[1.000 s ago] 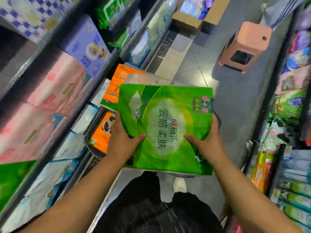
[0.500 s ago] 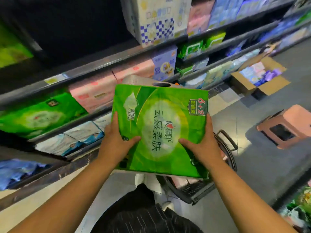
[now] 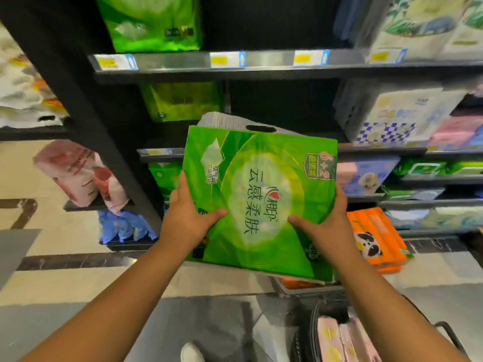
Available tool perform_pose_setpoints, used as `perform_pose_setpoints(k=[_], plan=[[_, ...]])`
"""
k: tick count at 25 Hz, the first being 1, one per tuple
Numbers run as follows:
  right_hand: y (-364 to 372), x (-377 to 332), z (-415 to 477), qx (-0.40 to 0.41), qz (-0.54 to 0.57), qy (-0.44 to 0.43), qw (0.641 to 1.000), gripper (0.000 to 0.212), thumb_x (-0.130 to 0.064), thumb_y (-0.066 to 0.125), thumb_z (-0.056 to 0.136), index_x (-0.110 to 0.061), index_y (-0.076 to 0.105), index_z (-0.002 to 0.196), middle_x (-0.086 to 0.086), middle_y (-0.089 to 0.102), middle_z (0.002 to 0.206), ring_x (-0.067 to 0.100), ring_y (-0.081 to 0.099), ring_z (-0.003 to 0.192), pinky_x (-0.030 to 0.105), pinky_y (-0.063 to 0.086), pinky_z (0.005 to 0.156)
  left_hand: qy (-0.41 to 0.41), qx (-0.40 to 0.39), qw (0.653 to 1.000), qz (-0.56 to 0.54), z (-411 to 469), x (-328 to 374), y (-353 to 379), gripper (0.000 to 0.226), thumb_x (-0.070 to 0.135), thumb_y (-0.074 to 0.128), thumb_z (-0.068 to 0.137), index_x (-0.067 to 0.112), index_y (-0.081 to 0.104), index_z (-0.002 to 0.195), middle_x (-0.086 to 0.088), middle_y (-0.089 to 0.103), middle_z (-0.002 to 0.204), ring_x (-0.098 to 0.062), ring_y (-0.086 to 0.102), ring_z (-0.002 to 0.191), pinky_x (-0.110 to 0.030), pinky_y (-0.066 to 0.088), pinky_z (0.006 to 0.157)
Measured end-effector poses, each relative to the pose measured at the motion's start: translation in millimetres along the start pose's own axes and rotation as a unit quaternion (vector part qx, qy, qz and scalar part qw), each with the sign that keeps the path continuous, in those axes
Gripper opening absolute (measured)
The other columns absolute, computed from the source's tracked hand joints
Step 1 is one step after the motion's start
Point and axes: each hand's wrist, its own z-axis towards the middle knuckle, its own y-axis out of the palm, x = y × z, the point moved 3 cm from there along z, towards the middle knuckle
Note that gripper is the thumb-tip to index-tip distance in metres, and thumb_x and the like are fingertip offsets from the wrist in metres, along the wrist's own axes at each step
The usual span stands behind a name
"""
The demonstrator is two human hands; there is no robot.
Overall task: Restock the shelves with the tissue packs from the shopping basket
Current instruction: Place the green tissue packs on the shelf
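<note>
Progress: restocking appears partway done; one green tissue pack (image 3: 258, 199) is out of the basket and held up before the shelves, not yet placed.
Shelves: matching green packs (image 3: 180, 100) already stand at the left of the middle shelf (image 3: 156, 152), with a dark gap (image 3: 282, 105) just beside them, a likely slot for this one.
Left hand: the left hand (image 3: 188, 220) grips the pack's left edge, thumb laid across the printed front, fingers wrapped behind.
Pack: tilted, handle flap uppermost, front facing the camera, between both hands and apart from any shelf.
Right hand: the right hand (image 3: 326, 226) clasps the right edge the same way, thumb on the front.
Left to do: pink packs (image 3: 339, 340) wait in the shopping basket (image 3: 447, 327) at lower right; an orange pack (image 3: 376, 236) lies near, though on what is unclear.
</note>
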Motion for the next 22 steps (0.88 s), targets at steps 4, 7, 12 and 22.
perform_pose_setpoints(k=[4,7,12,22], plan=[[62,-54,26,-0.013,0.017,-0.033,0.999,0.106,-0.018,0.088,0.066,-0.027,0.021,0.147,-0.008,0.049,0.127,0.015,0.05,0.114,0.033,0.041,0.097,0.005,0.045,0.999,-0.024,42,-33,-61,0.121,0.049,0.083,0.062,0.027,0.005,0.152,-0.012,0.041,0.136,-0.03,0.048,0.119,-0.042,0.044,0.096],[105,-96,43,-0.009,0.02,-0.063,0.998,0.108,-0.018,0.088,0.065,-0.027,0.02,0.148,-0.011,0.048,0.127,0.013,0.049,0.114,0.032,0.041,0.095,0.008,0.068,0.997,-0.018,74,-48,-108,0.121,0.047,0.083,0.065,0.024,0.003,0.153,-0.01,0.036,0.142,-0.028,0.044,0.125,-0.04,0.041,0.097],[143,-163,70,-0.007,0.017,-0.108,0.994,0.107,-0.023,0.087,0.067,-0.031,0.017,0.149,-0.014,0.049,0.123,0.009,0.05,0.11,0.028,0.04,0.089,0.034,0.094,0.994,-0.049,124,-61,-171,0.123,0.063,0.078,0.055,0.03,0.007,0.15,-0.007,0.037,0.145,-0.026,0.044,0.128,-0.045,0.043,0.101],[152,-246,151,-0.046,-0.009,-0.145,0.988,0.11,-0.026,0.087,0.067,-0.037,0.015,0.149,-0.014,0.052,0.119,0.009,0.052,0.107,0.029,0.043,0.091,0.056,0.13,0.989,-0.033,210,-22,-228,0.124,0.066,0.077,0.052,0.032,0.01,0.15,-0.007,0.04,0.142,-0.028,0.047,0.125,-0.048,0.044,0.099]])
